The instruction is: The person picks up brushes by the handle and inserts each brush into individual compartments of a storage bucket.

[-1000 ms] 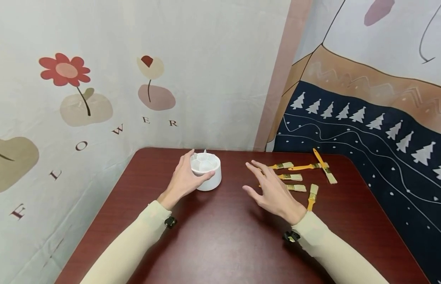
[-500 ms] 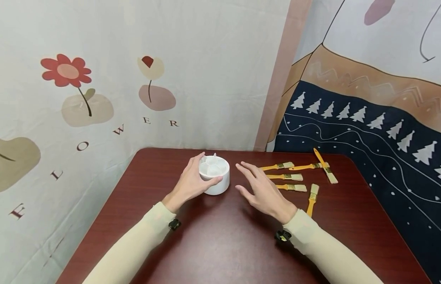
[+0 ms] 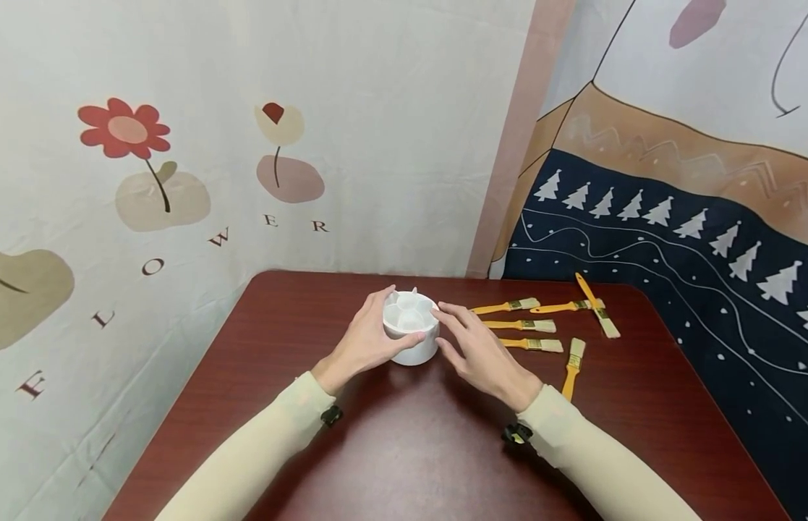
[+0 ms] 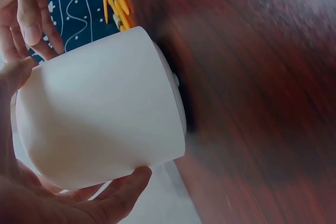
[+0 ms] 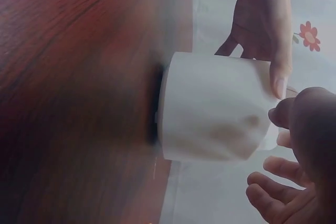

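From the head view, a white pot (image 3: 413, 334) with a divided top stands on the dark red counter (image 3: 404, 449), toward its far middle. The left hand (image 3: 367, 340) grips the pot from the left, fingers over the far rim and thumb on the near wall. The right hand (image 3: 478, 347) lies open just right of the pot, its straight fingertips at the rim; whether they touch cannot be told. Six yellow brushes (image 3: 530, 325) lie scattered to the right, behind that hand. In the left wrist view, the pot (image 4: 100, 111) fills the frame, the left hand's fingers (image 4: 115, 195) curled round its wall, the right hand (image 4: 29, 11) just beyond it. In the right wrist view, the left hand (image 5: 265, 24) clasps the pot (image 5: 215, 108) from the far side, while the right hand's fingers (image 5: 310, 124) hover loose at its rim.
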A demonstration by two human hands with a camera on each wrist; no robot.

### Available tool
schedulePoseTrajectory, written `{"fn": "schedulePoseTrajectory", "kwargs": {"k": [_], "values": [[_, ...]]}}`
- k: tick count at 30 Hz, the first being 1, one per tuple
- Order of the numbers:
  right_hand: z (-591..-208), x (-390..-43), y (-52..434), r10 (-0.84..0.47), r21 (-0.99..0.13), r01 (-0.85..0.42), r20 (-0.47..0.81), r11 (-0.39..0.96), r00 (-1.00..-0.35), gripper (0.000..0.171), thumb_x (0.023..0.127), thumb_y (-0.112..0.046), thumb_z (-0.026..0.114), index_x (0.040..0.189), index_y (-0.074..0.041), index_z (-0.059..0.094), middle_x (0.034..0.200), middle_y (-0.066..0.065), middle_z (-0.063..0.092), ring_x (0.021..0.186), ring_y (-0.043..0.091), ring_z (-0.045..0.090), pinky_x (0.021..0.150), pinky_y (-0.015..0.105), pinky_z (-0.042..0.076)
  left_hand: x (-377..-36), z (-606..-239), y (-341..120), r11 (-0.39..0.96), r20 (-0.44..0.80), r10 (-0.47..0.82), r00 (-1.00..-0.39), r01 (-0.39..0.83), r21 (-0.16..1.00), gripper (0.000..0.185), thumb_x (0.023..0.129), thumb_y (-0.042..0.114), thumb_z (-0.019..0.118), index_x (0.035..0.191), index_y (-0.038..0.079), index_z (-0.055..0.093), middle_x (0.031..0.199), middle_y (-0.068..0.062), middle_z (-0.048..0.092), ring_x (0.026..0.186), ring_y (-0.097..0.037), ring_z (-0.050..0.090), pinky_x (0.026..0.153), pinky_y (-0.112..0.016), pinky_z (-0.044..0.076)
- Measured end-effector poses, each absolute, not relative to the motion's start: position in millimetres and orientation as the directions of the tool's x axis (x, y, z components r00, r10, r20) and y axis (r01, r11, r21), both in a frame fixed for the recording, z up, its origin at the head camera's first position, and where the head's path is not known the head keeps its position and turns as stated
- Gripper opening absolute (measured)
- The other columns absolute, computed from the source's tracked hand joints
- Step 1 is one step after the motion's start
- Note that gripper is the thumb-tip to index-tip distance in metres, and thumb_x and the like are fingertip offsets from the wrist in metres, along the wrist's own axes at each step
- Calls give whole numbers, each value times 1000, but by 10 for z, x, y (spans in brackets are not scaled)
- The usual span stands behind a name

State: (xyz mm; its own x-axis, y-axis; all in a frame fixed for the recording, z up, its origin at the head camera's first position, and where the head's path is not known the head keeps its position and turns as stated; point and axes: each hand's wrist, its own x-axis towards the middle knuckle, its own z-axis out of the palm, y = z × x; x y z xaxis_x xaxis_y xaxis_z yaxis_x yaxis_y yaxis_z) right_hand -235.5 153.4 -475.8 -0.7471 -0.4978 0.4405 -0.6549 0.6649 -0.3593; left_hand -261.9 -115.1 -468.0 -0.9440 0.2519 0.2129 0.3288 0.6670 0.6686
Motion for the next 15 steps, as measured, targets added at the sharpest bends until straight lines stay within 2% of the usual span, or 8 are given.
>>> {"fn": "schedulePoseTrajectory", "kwargs": {"k": [8, 15], "values": [[-4844, -2318, 1653, -479, -356, -664, 483, 657, -733, 42, 107, -14, 86, 148, -7, 75, 152, 17, 72, 137, 32, 74, 116, 50, 66, -2574, -4701, -1029, 648, 210, 278, -937, 345, 679, 116, 90, 61, 95, 178, 9, 41, 175, -12, 53, 153, -35, 62, 124, -54, 58], [-4860, -2273, 1737, -469, -365, -668, 500, 649, -729, 33, 106, -12, 87, 138, -9, 79, 140, 13, 75, 120, 26, 79, 103, 42, 71, -2527, -4713, -991, 639, 206, 280, -938, 342, 689, 110, 90, 62, 94, 175, 11, 47, 177, -12, 54, 156, -36, 62, 126, -56, 56]]}}
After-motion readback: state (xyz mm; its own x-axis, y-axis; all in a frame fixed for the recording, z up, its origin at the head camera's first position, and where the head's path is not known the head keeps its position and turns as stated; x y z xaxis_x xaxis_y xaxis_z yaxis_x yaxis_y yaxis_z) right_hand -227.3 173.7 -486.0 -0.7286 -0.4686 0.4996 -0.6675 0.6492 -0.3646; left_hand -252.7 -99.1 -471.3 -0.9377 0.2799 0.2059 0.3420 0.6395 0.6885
